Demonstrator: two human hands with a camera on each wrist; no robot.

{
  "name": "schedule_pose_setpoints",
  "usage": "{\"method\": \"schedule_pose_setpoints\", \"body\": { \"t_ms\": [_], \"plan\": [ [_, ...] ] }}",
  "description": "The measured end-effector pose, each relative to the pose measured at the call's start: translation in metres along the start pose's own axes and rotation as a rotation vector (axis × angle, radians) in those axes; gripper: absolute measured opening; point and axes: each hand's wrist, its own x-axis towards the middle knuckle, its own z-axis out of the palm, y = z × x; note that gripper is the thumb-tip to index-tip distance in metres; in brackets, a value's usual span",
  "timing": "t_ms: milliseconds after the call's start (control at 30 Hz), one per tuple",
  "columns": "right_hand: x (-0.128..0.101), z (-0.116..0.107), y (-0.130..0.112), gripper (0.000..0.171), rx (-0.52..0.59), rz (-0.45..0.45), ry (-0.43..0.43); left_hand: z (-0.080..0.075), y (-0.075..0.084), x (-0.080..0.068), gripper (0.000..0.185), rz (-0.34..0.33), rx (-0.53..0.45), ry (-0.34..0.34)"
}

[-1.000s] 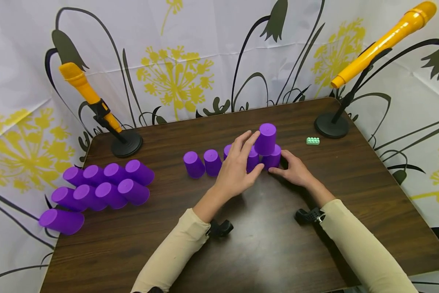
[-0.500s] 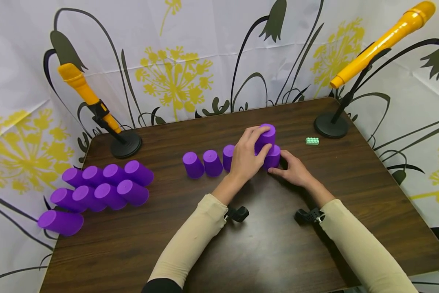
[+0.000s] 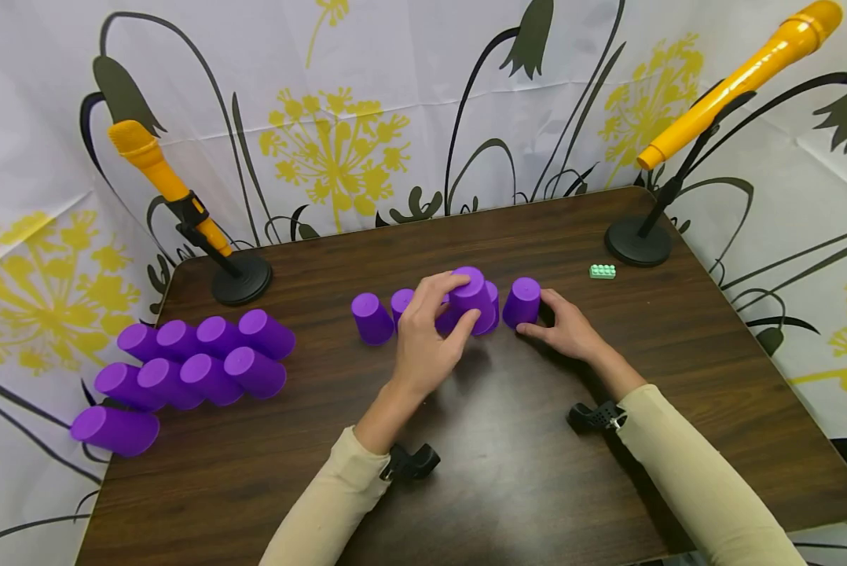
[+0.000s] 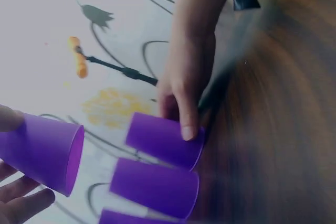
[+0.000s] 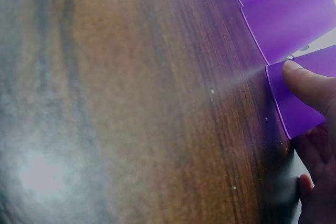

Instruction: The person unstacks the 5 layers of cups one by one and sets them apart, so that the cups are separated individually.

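My left hand [image 3: 422, 342] holds a purple plastic cup [image 3: 471, 292] upside down between thumb and fingers. In the left wrist view that cup [image 4: 44, 150] hangs clear of the row, its rim apart from the others. The row itself is several upside-down purple cups on the table, such as the leftmost one [image 3: 372, 318]; the left hand and its cup partly cover the middle ones. At the row's right end, my right hand [image 3: 570, 330] grips the last cup [image 3: 522, 303] low down, thumb [image 5: 307, 82] on its near side and fingers on its right.
On the left, more upside-down purple cups [image 3: 211, 380] stand in rows, with a single cup [image 3: 115, 430] in front. Yellow microphones on black stands are at the back left [image 3: 162, 177] and back right [image 3: 742, 82]. A small green toy brick [image 3: 603, 272] lies on the brown table [image 3: 508, 472].
The left hand took hold of the cup stacked on top at the row's right end, lifted it off, and carried it left and lower. The right hand stayed on the end cup.
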Motion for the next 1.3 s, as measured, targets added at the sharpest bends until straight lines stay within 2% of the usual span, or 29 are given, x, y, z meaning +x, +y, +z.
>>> {"method": "schedule_pose_setpoints", "body": {
  "t_ms": [200,333,433,533,567,633,700,800,900,1133,1300],
  "plan": [
    [0.000,0.000,0.002,0.063,-0.008,-0.001,0.009,-0.061,0.027,-0.032,0.041,0.099,-0.052,0.204],
    [0.000,0.000,0.002,0.063,-0.009,-0.005,0.002,-0.107,0.043,-0.050,0.037,0.124,0.011,0.404],
    [0.000,0.001,0.001,0.063,-0.008,-0.003,-0.004,-0.141,0.041,-0.070,0.038,0.091,0.094,0.620],
    [0.000,0.001,0.000,0.062,-0.006,-0.005,0.007,-0.176,0.031,-0.092,0.041,0.024,0.191,0.824],
    [0.000,0.000,0.000,0.061,-0.005,-0.003,0.010,-0.188,0.025,-0.100,0.041,0.000,0.237,0.875],
    [0.000,0.000,-0.001,0.062,-0.004,-0.002,0.010,-0.213,0.013,-0.117,0.042,-0.088,0.389,0.928],
    [0.000,0.000,-0.002,0.062,-0.003,0.005,0.008,-0.236,0.000,-0.132,0.041,-0.177,0.553,0.920],
    [0.000,0.000,-0.002,0.062,-0.006,0.013,0.000,-0.262,-0.017,-0.151,0.040,-0.282,0.770,0.855],
    [0.000,0.001,-0.001,0.062,-0.009,0.010,0.002,-0.277,-0.031,-0.161,0.035,-0.326,0.868,0.820],
    [0.000,0.002,0.000,0.063,-0.001,0.003,0.007,-0.287,-0.049,-0.166,0.031,-0.530,0.928,0.843],
    [0.000,0.002,0.002,0.062,-0.001,0.001,0.015,-0.288,-0.057,-0.165,0.031,-0.578,0.933,0.829]
  ]
}}
